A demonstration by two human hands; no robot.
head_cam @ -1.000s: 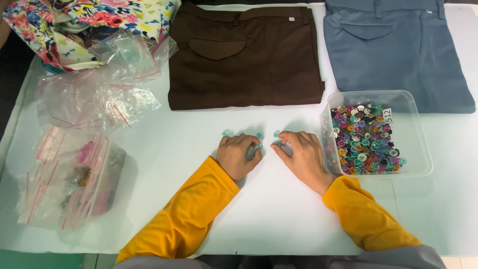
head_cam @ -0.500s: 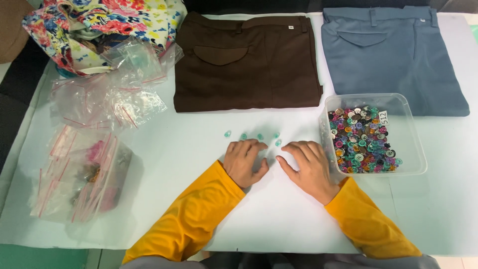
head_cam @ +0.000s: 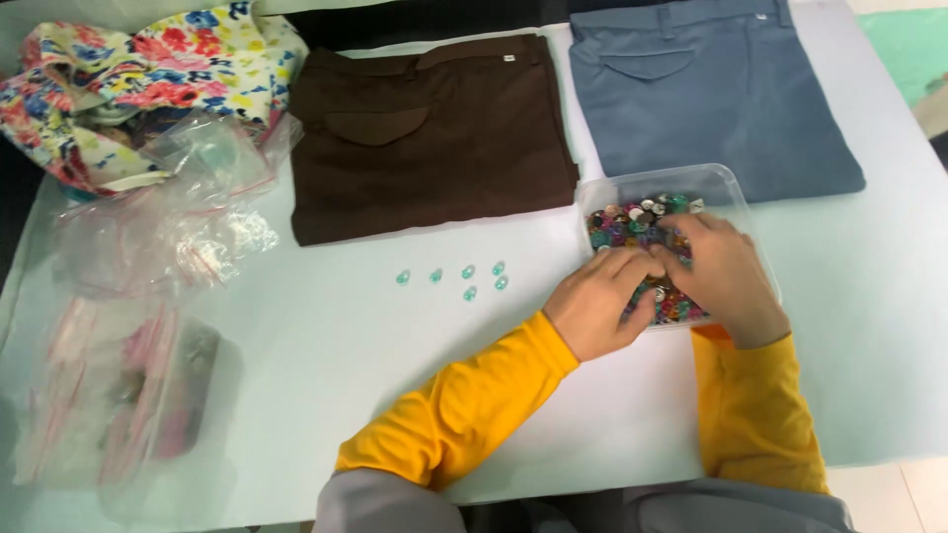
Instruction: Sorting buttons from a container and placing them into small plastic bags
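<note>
Both hands are over a clear plastic tray point(head_cam: 726, 185) filled with small colourful buttons point(head_cam: 620, 225). My left hand point(head_cam: 600, 299) rests on the tray's near left edge, fingers curled among the buttons. My right hand point(head_cam: 724, 274) lies across the buttons, fingers bent into the pile. Whether either hand pinches a button is hidden. Several small teal buttons point(head_cam: 464, 278) lie loose in a cluster on the white table point(head_cam: 346, 345), left of my hands. Yellow sleeves cover both forearms.
Folded brown trousers point(head_cam: 425, 128) and folded blue-grey trousers point(head_cam: 706, 94) lie at the back. A floral cloth point(head_cam: 138, 74) is at the back left. Clear zip bags point(head_cam: 168, 232) and a bag of dark items point(head_cam: 128, 395) lie on the left.
Both hands have left the teal buttons, which stay on the table, and moved right into the button tray. The view has shifted slightly.
</note>
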